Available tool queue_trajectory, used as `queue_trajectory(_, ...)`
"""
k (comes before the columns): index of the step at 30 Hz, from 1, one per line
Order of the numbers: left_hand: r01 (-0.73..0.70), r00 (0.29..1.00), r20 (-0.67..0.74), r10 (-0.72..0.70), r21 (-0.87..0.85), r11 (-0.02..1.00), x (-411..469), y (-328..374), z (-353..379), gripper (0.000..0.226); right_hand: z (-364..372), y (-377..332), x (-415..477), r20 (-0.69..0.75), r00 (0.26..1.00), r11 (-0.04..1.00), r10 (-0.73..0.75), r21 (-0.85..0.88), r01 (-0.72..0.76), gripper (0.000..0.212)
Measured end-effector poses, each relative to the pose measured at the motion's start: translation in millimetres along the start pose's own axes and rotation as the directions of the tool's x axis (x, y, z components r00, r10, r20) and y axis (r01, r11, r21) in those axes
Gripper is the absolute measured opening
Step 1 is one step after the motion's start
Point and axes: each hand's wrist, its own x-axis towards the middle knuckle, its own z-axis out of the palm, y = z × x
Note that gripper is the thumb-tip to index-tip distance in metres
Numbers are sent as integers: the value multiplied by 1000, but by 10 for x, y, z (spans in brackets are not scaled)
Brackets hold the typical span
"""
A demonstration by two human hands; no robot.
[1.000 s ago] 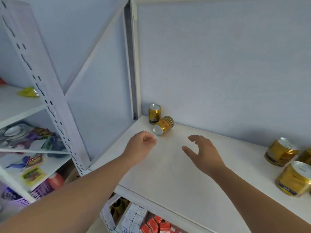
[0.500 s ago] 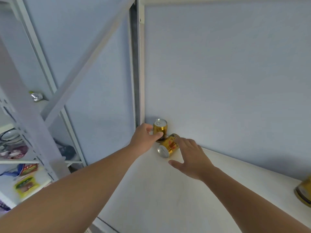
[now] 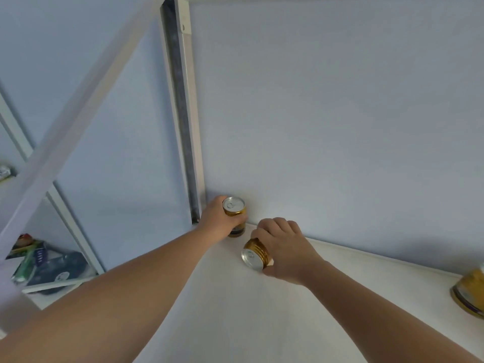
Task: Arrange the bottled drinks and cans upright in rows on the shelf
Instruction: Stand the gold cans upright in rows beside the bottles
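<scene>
White shelf (image 3: 235,310) — upright can (image 3: 235,211), tipped can (image 3: 255,254), another at right (image 3: 470,293).

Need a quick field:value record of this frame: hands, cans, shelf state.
left hand: wrapped around the upright can in the back corner
right hand: gripping the tipped can, lid facing the camera
upright can: standing on the shelf, against the back wall
tipped can: on its side, just right of the upright one
third can: at the right edge, cut off by the frame, seems tilted
remaining: stand the tipped can up
</scene>
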Motion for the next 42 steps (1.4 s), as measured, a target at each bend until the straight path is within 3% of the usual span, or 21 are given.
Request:
queue_trajectory(7, 20, 1000, -6, -20, -28, 999, -29, 16, -15, 51, 59, -1, -81, 9, 995, 992, 100, 70, -101, 72)
queue_trajectory(13, -16, 995, -96, 8, -91, 996, -410, 52, -90, 33, 122, 61, -260, -29, 932, 899, 361, 278, -340, 70)
queue_trajectory(18, -19, 990, -142, -6, -179, 984, -834, 98, -73, 35, 144, 68, -349, -42, 787, 618, 616, 645, -449, 64)
queue_trajectory(21, -4, 994, -108, -15, -175, 985, -1080, 83, -18, 39, 176, 74, -442, 50, 695, 337, 717, 848, -409, 60)
queue_trajectory(23, -4, 994, -109, -16, -178, 984, -1228, 78, 13, 39, 150, 85, -535, 60, 649, 246, 758, 896, -370, 57)
queue_trajectory(30, -47, 995, -99, 28, -196, 980, -1620, 264, 165, 37, -31, -44, -1115, 64, 578, 182, 814, 916, -358, 48)
queue_trajectory(36, -156, 986, 18, 166, -243, 957, -2058, 589, 421, 38, -290, -302, -1844, 7, 426, 168, 905, 913, -372, 46)
queue_trajectory(42, -222, 950, 128, 285, -362, 905, -2614, 850, 768, 31, -569, -609, -2712, -84, 335, 247, 939, 841, -482, 50)
